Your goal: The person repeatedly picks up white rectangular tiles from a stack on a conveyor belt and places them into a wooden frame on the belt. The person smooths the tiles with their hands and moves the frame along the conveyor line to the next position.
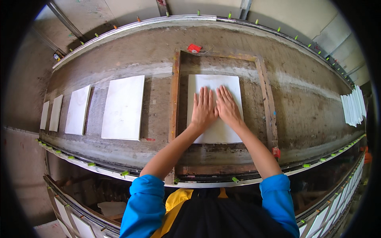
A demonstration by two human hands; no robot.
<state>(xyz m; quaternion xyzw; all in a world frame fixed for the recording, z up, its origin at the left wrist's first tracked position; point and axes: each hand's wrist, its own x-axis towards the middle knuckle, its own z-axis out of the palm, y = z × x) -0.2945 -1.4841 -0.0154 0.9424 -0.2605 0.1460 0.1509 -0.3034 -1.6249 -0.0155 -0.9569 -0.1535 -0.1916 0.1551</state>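
A white rectangular sheet (216,134) lies flat on the long brown table, inside an open wooden frame (173,99). My left hand (204,106) rests palm down on the sheet, its fingers stretched out and pointing away from me. Beside it my right hand (227,104) also lies flat on the sheet, fingers extended. The two hands touch or nearly touch at the thumbs. Neither one grips anything. The sheet's middle is hidden beneath them. Whether it is paper, card or cloth I cannot tell.
More white sheets (124,107) lie in a row along the left of the table (305,115). A stack of white pieces (353,106) sits at the far right end. A small red object (194,48) lies behind the frame. Green pegs (124,173) line the table's edges.
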